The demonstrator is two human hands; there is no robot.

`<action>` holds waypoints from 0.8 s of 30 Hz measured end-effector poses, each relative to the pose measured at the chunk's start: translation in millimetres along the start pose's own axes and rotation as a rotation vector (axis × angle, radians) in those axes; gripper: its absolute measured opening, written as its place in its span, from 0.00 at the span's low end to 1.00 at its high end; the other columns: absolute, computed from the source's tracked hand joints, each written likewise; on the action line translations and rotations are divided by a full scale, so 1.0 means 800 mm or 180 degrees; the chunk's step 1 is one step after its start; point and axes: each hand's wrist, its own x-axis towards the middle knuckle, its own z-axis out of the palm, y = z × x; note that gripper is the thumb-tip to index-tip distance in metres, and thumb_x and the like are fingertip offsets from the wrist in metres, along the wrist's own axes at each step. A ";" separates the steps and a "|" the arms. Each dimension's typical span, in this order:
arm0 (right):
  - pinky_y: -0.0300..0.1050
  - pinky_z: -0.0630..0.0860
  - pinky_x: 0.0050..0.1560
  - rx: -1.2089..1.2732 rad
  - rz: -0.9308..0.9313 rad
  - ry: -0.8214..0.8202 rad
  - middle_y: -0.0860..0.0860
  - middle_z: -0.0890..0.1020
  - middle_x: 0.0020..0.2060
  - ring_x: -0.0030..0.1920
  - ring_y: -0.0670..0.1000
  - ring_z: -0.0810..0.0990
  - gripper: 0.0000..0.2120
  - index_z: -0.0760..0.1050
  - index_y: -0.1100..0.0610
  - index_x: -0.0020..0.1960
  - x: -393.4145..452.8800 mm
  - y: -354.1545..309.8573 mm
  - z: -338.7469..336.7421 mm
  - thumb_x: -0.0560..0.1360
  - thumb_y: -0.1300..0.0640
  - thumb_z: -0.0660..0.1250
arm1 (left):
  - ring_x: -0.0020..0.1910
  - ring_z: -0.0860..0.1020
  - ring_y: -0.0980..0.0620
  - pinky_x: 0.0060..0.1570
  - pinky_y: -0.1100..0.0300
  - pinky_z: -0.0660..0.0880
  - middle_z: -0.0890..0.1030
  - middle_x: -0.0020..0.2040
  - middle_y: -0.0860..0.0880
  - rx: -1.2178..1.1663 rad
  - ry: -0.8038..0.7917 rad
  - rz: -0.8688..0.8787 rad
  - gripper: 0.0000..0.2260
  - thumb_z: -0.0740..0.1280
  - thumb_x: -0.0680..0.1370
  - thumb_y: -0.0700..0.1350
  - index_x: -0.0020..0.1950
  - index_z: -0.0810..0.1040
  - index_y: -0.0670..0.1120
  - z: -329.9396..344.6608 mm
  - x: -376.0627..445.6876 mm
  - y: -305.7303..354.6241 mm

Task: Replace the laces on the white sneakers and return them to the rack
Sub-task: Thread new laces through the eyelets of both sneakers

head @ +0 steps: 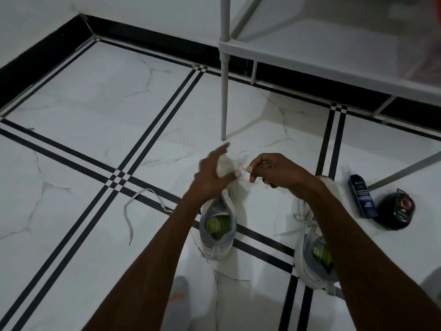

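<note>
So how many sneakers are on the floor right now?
2. One sneaker stands at centre under the left hand; the other sneaker lies to the right, partly hidden by the right forearm.

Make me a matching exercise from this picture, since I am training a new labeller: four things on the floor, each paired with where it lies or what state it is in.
Things:
1. loose lace
2. middle sneaker
3. right sneaker
4. round tin

Places or states:
A. partly hidden under the right forearm, lace ends trailing
B. lying alone on the tiles, far left
C. beside the dark bottle, near the rack
D. toe under the left hand

Pairs: 1-B, 2-D, 3-A, 4-C
</note>
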 end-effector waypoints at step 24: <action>0.34 0.68 0.30 -0.0101 -0.0140 0.0187 0.51 0.87 0.41 0.29 0.39 0.73 0.07 0.78 0.58 0.50 0.006 -0.010 0.021 0.78 0.54 0.70 | 0.59 0.80 0.55 0.62 0.45 0.76 0.83 0.58 0.55 0.0256 -0.0527 0.0493 0.23 0.79 0.68 0.53 0.62 0.83 0.54 -0.023 0.011 0.005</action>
